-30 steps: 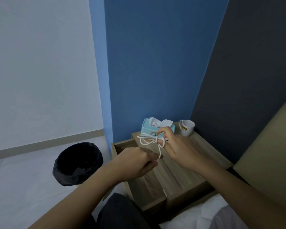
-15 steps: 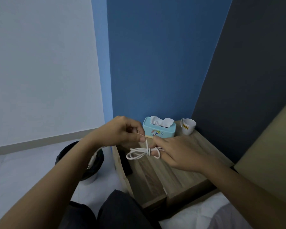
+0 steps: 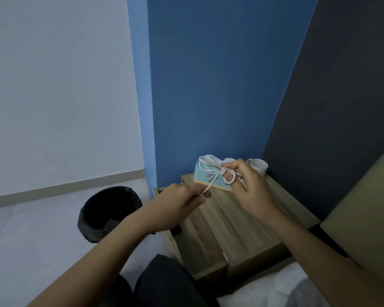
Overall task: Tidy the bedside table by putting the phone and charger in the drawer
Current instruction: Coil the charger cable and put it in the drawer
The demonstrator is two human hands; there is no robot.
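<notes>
A white charger cable is bundled into loops above the wooden bedside table. My right hand grips the bundle's middle, with loops around its fingers. My left hand pinches the cable's loose end and holds it taut below and to the left of the bundle. The drawer stands pulled out on the table's left side, mostly hidden under my left hand; a dark object shows inside it at the wrist. I cannot tell whether that is the phone.
A light blue tissue box and a white mug stand at the back of the tabletop against the blue wall. A black waste bin sits on the white floor to the left. White bedding lies at the bottom right.
My left hand has swung from high on the left down to the drawer side, pulling the cable end taut. My right hand rose with the bundle toward the tissue box.
</notes>
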